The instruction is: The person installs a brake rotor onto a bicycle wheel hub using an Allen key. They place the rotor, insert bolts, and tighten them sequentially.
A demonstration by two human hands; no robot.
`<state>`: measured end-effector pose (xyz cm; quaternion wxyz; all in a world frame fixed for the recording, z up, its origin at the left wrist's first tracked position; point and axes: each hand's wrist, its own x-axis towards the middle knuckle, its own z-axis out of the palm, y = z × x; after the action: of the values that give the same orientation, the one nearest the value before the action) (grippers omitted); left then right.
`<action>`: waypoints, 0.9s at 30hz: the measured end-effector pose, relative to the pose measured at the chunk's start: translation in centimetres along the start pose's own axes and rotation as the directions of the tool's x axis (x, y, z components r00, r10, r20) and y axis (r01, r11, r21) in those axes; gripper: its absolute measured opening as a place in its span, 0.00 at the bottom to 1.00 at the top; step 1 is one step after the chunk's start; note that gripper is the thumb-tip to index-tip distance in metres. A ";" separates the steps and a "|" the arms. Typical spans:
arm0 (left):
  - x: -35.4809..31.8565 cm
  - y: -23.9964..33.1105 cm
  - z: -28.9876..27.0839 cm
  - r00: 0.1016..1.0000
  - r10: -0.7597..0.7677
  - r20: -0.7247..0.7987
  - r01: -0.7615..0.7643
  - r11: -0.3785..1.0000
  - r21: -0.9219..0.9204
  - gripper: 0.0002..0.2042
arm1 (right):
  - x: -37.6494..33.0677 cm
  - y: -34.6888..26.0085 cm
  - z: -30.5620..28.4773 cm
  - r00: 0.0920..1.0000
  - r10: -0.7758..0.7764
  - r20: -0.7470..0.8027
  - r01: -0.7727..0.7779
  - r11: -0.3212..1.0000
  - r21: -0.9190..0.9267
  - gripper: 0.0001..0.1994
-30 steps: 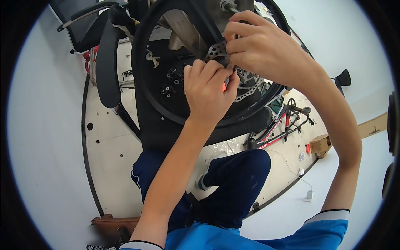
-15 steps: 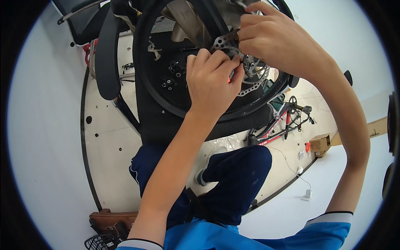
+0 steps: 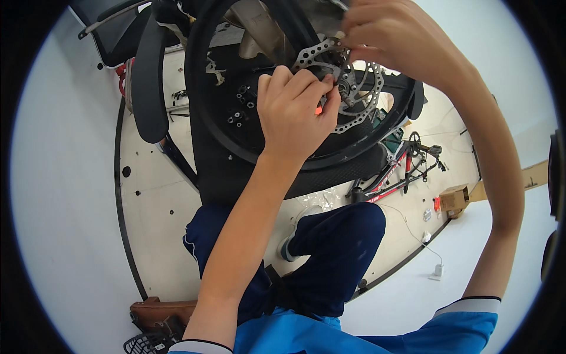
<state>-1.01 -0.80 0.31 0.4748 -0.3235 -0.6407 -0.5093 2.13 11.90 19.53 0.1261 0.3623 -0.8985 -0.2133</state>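
A black bicycle wheel (image 3: 203, 118) lies on the black chair seat (image 3: 283, 192). A silver perforated brake disc (image 3: 369, 112) sits at its hub, with a grey brake caliper (image 3: 348, 88) over it. My left hand (image 3: 292, 112) is closed at the disc's left side, thumb and index finger pressed together by the caliper; what they pinch is hidden. Just above the disc is my right hand (image 3: 395, 38), fingers curled and blurred by motion; anything in them cannot be made out. A red spot shows beside my left thumb.
Several small dark nuts (image 3: 239, 118) lie on the seat, seen through the wheel. A black armrest (image 3: 148, 82) stands at the left. On the floor at right are a red and black bicycle frame (image 3: 389, 180) and a cardboard box (image 3: 454, 199). A white cable (image 3: 407, 227) runs nearby.
My right hand has shifted slightly up and right, away from the caliper, uncovering more of the disc. My left hand has moved slightly left and stays closed by the caliper.
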 end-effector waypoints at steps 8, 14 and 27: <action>0.2 0.0 -0.3 0.997 0.004 0.077 -0.003 1.000 -0.024 0.03 | -5.9 -2.1 5.2 0.873 0.282 -0.398 -0.233 0.958 0.168 0.11; 0.0 -0.3 -0.5 0.995 0.002 0.099 0.001 1.000 -0.031 0.04 | -6.6 -4.6 7.5 0.752 0.450 -0.481 -0.412 0.891 0.190 0.09; 0.4 -0.3 -1.1 0.981 -0.002 0.194 0.013 0.998 -0.056 0.09 | -6.6 -8.6 10.6 0.435 0.710 -0.554 -0.580 0.691 0.431 0.09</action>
<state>-1.13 -1.94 0.63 0.3990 -0.3826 -0.6703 -0.4951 7.92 14.09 5.61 0.4873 0.0510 -0.8680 0.0812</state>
